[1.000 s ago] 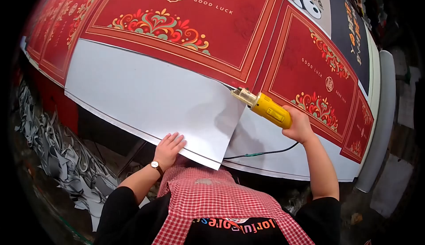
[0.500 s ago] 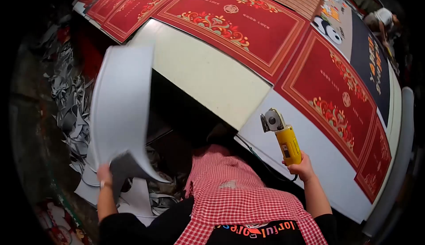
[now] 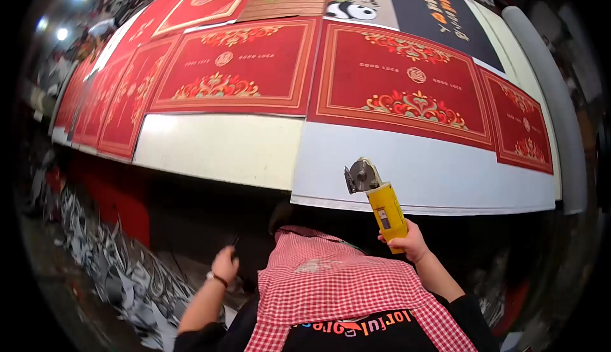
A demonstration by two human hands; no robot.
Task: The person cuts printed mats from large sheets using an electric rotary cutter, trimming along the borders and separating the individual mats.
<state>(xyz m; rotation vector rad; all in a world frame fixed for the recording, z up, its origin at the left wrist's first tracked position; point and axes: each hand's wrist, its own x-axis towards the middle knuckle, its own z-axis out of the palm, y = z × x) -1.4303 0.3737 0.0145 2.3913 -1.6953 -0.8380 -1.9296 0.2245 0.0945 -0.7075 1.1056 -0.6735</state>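
Two hands (image 3: 224, 265) (image 3: 412, 242), one cutter (image 3: 387, 217) and one apron (image 3: 344, 288) show.

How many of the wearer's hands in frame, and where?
2. The right hand grips the yellow cutter, right of the checked apron. The left hand is left of the apron. Neither is hidden, though the left's fingertips are unclear.

Head-worn view looks forward and down — hands (image 3: 224, 265) (image 3: 409, 242) near.

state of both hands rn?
Left hand: can't tell if open or closed, or whether it holds anything.
Right hand: closed, holding the yellow cutter.
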